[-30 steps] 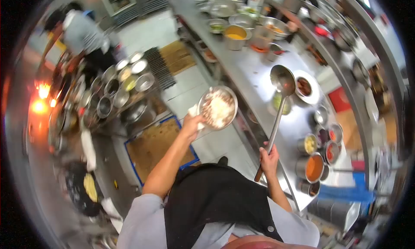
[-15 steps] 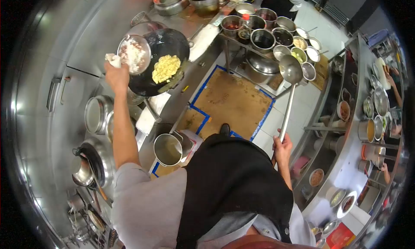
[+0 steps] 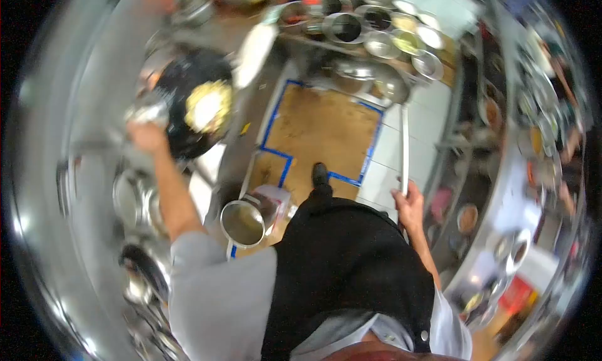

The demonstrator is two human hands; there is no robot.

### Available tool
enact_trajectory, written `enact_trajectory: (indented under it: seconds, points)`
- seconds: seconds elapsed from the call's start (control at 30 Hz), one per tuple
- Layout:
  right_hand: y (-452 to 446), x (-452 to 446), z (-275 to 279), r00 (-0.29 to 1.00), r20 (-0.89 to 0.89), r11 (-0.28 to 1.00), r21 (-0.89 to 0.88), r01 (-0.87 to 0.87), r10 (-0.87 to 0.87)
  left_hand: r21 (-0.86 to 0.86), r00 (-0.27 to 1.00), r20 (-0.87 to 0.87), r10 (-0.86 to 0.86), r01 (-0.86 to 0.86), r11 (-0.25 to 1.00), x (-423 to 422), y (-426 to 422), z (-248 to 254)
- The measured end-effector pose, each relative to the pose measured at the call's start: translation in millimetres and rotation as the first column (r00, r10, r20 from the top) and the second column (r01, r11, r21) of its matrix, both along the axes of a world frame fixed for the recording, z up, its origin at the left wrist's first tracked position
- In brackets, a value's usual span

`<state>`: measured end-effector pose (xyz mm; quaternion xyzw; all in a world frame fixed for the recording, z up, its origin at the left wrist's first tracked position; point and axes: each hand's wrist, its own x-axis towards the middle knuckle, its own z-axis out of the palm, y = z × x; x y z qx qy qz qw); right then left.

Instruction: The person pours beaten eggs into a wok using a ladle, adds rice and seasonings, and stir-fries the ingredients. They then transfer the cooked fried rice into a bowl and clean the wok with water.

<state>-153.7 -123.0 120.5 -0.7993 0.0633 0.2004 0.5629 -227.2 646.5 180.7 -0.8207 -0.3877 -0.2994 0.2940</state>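
Observation:
My left hand (image 3: 148, 135) is closed on a metal bowl (image 3: 152, 109), which is tilted and blurred at the side of the black wok (image 3: 177, 80). A yellow scrambled egg (image 3: 221, 92) lies in the wok, with a white heap that looks like rice (image 3: 205, 110) on top of it. My right hand (image 3: 409, 204) is wrapped round the long handle of a ladle (image 3: 404, 149). The ladle's cup hangs apart from the wok, in front of the pots, with nothing plain to see in it.
Several metal pots of sauces and ingredients (image 3: 343, 28) stand at the back. A pot (image 3: 242, 224) sits low by my left side. Cardboard edged with blue tape (image 3: 323, 135) covers the floor. A counter with bowls (image 3: 480, 248) runs along the right, where another person's arm (image 3: 570, 144) shows.
My left hand has tipped the bowl, and its white contents now lie on the egg in the wok. My whole view has shifted. The ladle stays in my right hand.

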Motion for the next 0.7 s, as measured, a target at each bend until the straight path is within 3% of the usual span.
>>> enact_trajectory:
  seconds: [0.03, 0.07, 0.1, 0.13, 0.17, 0.2, 0.23, 0.27, 0.3, 0.33, 0.37, 0.43, 0.47, 0.5, 0.53, 0.57, 0.63, 0.7]
  points:
    - [-15, -3, 9, 0.995, -0.097, 1.000, -0.030, 0.004, -0.007, 0.020, 0.999, -0.007, 0.033, -0.033, 0.999, -1, -6, 16]
    - [-33, -8, -1, 1.000, -0.016, 0.999, -0.028, 0.018, -0.019, -0.262, 0.973, 0.230, -0.030, 0.092, 0.961, 9, -55, 48]
    - [-54, -17, -6, 0.994, 0.107, 0.992, -0.129, 0.007, 0.007, -0.073, 0.921, 0.292, -0.259, 0.292, 0.954, 15, -50, 41]
    - [-75, -25, -17, 0.982, 0.184, 0.997, -0.057, 0.048, -0.037, -0.313, 0.889, 0.405, -0.214, 0.355, 0.881, 31, -71, 46]
    - [-94, -29, -5, 0.985, 0.154, 0.996, -0.039, 0.085, -0.078, -0.702, 0.883, 0.469, -0.020, 0.387, 0.598, 65, -178, 94]
    - [-116, -36, 4, 0.980, 0.147, 0.991, 0.032, 0.131, -0.135, -0.613, 0.733, 0.654, -0.185, 0.658, 0.438, 84, -193, 59]
    - [-141, -41, 20, 0.989, 0.086, 0.992, -0.010, 0.124, -0.123, -0.666, 0.766, 0.632, -0.120, 0.615, 0.422, 107, -276, 56]
    - [-166, -54, 13, 0.982, 0.142, 0.992, -0.010, 0.129, -0.126, -0.665, 0.654, 0.733, -0.187, 0.747, 0.006, 127, -323, 26]
    - [-192, -70, 10, 0.966, 0.186, 0.982, -0.014, 0.188, -0.182, -0.896, 0.897, 0.441, -0.010, 0.441, 0.051, 150, -376, -5]
    - [-216, -83, 8, 0.948, 0.228, 0.973, -0.015, 0.231, -0.221, -0.858, 0.858, 0.489, -0.155, 0.442, -0.260, 147, -483, -5]
    - [-240, -93, 6, 0.931, 0.273, 0.967, -0.017, 0.255, -0.241, -0.896, 0.841, 0.370, -0.395, 0.210, -0.392, 163, -526, -64]
    - [-282, -124, 12, 0.911, 0.282, 0.949, 0.004, 0.314, -0.302, -0.816, 0.737, 0.336, -0.587, -0.085, -0.572, 151, -679, -120]
    - [-303, -139, 23, 0.897, 0.278, 0.935, 0.007, 0.355, -0.343, -0.834, 0.568, 0.277, -0.775, -0.258, -0.487, 155, -743, -161]
    - [-322, -151, 35, 0.885, 0.273, 0.920, 0.003, 0.391, -0.377, -0.726, 0.486, 0.485, -0.728, -0.241, -0.644, 146, -810, -208]
    - [-336, -165, 47, 0.853, 0.329, 0.904, 0.002, 0.428, -0.405, -0.749, 0.389, 0.397, -0.831, -0.385, -0.539, 124, -889, -147]
    - [-348, -178, 59, 0.844, 0.310, 0.884, -0.027, 0.467, -0.437, -0.671, 0.415, 0.430, -0.802, -0.448, -0.591, 99, -955, -96]
    - [-368, -199, 77, 0.825, 0.272, 0.843, -0.080, 0.532, -0.495, -0.622, 0.352, 0.416, -0.839, -0.562, -0.545, 82, -1039, -76]
    - [-379, -214, 77, 0.805, 0.236, 0.809, -0.106, 0.579, -0.545, -0.519, 0.383, 0.460, -0.801, -0.616, -0.593, 75, -1097, -81]
